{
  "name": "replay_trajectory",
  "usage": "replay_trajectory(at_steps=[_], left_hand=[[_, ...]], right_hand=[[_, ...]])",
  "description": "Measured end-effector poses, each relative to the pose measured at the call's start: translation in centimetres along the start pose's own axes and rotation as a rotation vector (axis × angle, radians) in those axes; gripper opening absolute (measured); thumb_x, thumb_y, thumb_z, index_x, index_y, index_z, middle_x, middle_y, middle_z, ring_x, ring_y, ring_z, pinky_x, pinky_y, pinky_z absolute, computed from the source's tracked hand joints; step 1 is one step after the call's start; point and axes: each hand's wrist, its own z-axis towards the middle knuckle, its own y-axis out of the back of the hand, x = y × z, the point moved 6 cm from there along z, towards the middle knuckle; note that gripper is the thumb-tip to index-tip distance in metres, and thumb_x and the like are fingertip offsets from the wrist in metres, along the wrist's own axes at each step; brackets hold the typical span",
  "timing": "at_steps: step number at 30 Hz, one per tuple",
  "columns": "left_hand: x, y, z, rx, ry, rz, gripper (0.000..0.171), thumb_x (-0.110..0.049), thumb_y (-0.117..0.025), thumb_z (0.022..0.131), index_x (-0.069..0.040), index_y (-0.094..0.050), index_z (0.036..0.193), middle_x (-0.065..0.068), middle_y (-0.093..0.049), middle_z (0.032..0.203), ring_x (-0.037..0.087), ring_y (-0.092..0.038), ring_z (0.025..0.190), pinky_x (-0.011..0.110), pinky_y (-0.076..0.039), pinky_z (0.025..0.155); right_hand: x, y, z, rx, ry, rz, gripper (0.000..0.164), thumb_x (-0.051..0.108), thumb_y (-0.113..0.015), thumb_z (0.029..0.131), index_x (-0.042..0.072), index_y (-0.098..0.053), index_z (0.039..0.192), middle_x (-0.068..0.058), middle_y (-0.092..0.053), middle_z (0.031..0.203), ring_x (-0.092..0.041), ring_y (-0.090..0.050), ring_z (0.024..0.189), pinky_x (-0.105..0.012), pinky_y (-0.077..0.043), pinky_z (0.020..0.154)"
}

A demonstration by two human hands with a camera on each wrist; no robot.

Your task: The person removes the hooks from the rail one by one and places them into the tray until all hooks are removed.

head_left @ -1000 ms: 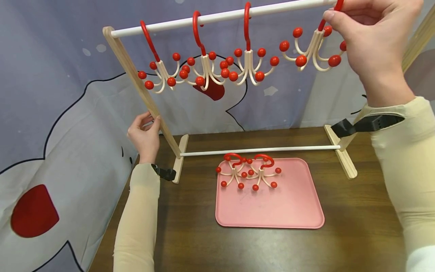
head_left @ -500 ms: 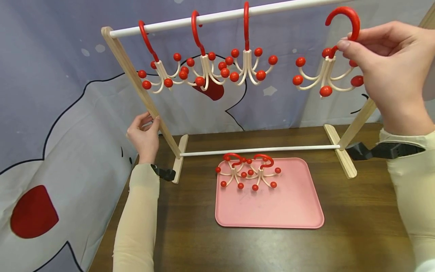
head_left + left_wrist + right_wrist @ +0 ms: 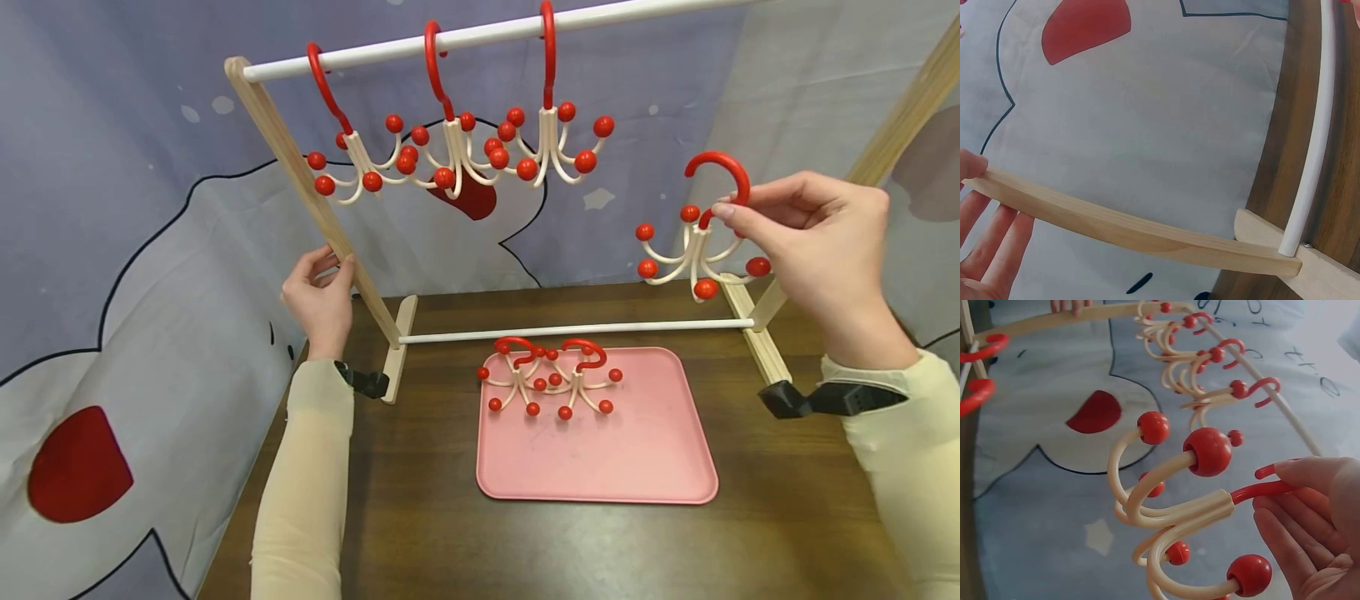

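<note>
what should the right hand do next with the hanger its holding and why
Probably lower the held hanger onto the bare right side of the pink tray. The right hand pinches its red hook, off the white rail and lower than a moment ago, and two similar hangers lie at the tray's far left.

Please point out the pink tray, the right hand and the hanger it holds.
Pink tray [image 3: 600, 458], head view: bare surface.
Right hand [image 3: 825, 242], head view: middle of hand.
Hanger [image 3: 1200, 510], right wrist view: cream stem.
</note>
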Motion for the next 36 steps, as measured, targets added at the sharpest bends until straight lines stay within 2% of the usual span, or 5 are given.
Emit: replay_trajectory(at_steps=[3,8,13,23,36], left_hand=[[0.0,0.0,0.0,-0.002,0.004,-0.001,0.02,-0.013,-0.081,0.089,-0.01,-0.079,0.108,0.008,-0.075,0.098,0.016,-0.072,0.077,0.021,-0.06,0.07],[0.1,0.0,0.0,-0.002,0.005,0.001,0.02,-0.013,-0.081,0.089,-0.011,-0.079,0.109,0.007,-0.075,0.099,0.018,-0.073,0.078,0.021,-0.06,0.071],[0.2,-0.1,0.1,-0.007,-0.002,-0.003,0.019,-0.011,-0.08,0.089,-0.01,-0.079,0.108,0.008,-0.075,0.098,0.018,-0.073,0.078,0.021,-0.06,0.07],[0.1,-0.1,0.0,-0.007,0.002,-0.007,0.02,-0.011,-0.081,0.089,-0.01,-0.079,0.108,0.008,-0.075,0.098,0.021,-0.073,0.078,0.021,-0.06,0.071],[0.1,-0.1,0.0,-0.008,0.002,-0.015,0.02,-0.011,-0.081,0.088,-0.01,-0.079,0.108,0.008,-0.075,0.097,0.021,-0.072,0.078,0.021,-0.06,0.07]], right_hand=[[-1.2,-0.2,-0.9,0.03,-0.013,-0.064,0.025,0.0,-0.088,0.078,-0.011,-0.076,0.097,0.0,-0.077,0.083,-0.01,-0.071,0.066,-0.014,-0.053,0.05],[-3.0,-0.7,-2.4,0.089,-0.082,-0.054,0.023,-0.001,-0.087,0.079,-0.01,-0.076,0.098,0.001,-0.077,0.084,-0.009,-0.072,0.069,-0.013,-0.053,0.052],[-4.9,-1.1,-3.8,0.123,-0.088,-0.076,0.023,-0.001,-0.087,0.079,-0.01,-0.074,0.096,0.002,-0.077,0.083,-0.007,-0.072,0.071,-0.013,-0.054,0.057],[-8.3,-1.9,-6.7,0.201,-0.152,-0.122,0.021,0.001,-0.087,0.081,-0.006,-0.075,0.096,0.007,-0.076,0.081,-0.006,-0.071,0.068,-0.018,-0.052,0.045],[-12.3,-3.2,-10.0,0.291,-0.191,-0.064,0.017,-0.003,-0.083,0.083,-0.008,-0.072,0.095,0.001,-0.077,0.085,-0.007,-0.073,0.074,-0.019,-0.057,0.054]])
